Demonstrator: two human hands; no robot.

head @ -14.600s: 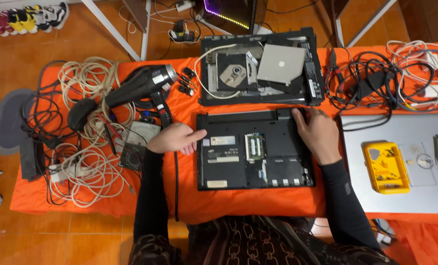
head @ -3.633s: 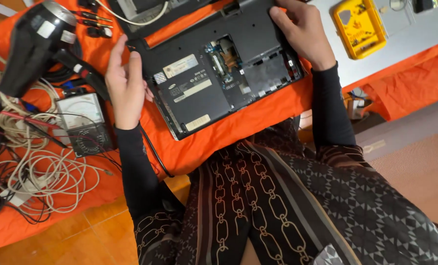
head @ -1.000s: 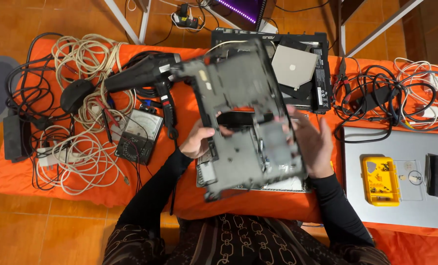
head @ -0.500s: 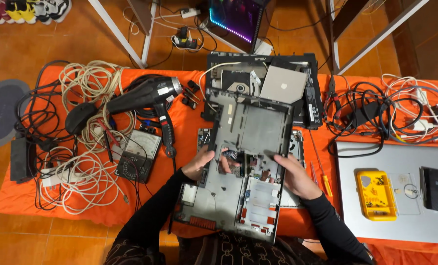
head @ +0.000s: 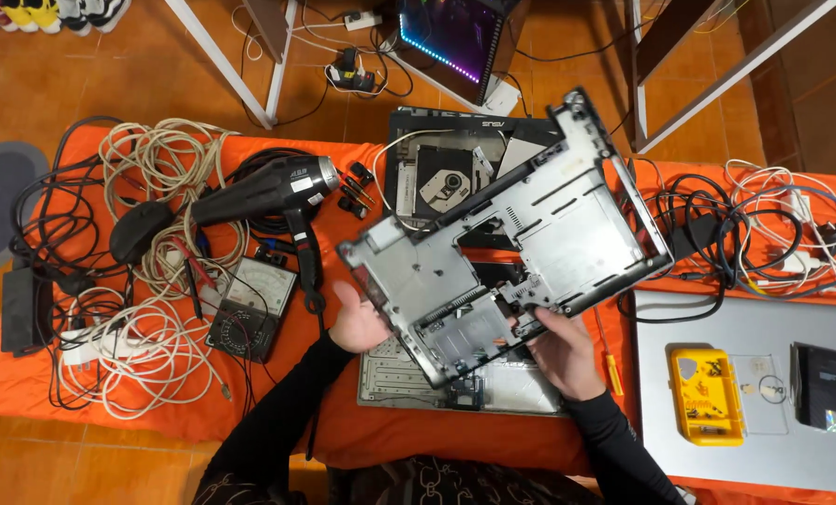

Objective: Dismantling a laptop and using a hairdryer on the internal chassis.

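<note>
In the head view, a grey laptop bottom shell (head: 507, 248) is held raised above the orange-covered table (head: 343, 435), tilted, with its inner side turned up toward the camera. Its long axis runs diagonally, from the lower left near the person up to the far right. The left hand (head: 357, 321) is closed on the shell's lower-left edge, the thumb lying on the inner face and the other fingers hidden beneath. The right hand (head: 560, 353) grasps the near long edge from below, the fingertips curled over the rim. The lower-left corner lies closest to the left hand, while the far upper-right corner is well away from both hands, so the weight of the shell extends up and to the right of the fingers.

Directly beneath the shell, the remaining flat laptop body (head: 408, 383) rests on the table, partly hidden by the shell and the hands. Behind the shell, a second opened laptop (head: 436, 173) lies with a disc drive exposed inside it. To the left of the shell, a black hair dryer (head: 268, 192), a black analogue meter (head: 249, 307), a black mouse (head: 140, 231) and a heap of pale cables (head: 146, 365) are seen. To the right of the shell, dark tangled cables (head: 717, 238) lie, and nearer the person a closed grey laptop (head: 680, 430) carries a yellow open case (head: 706, 396) in which small parts appear to sit; what they are cannot be told. A small red-handled screwdriver (head: 610, 369) lies just beside the right hand.
</note>
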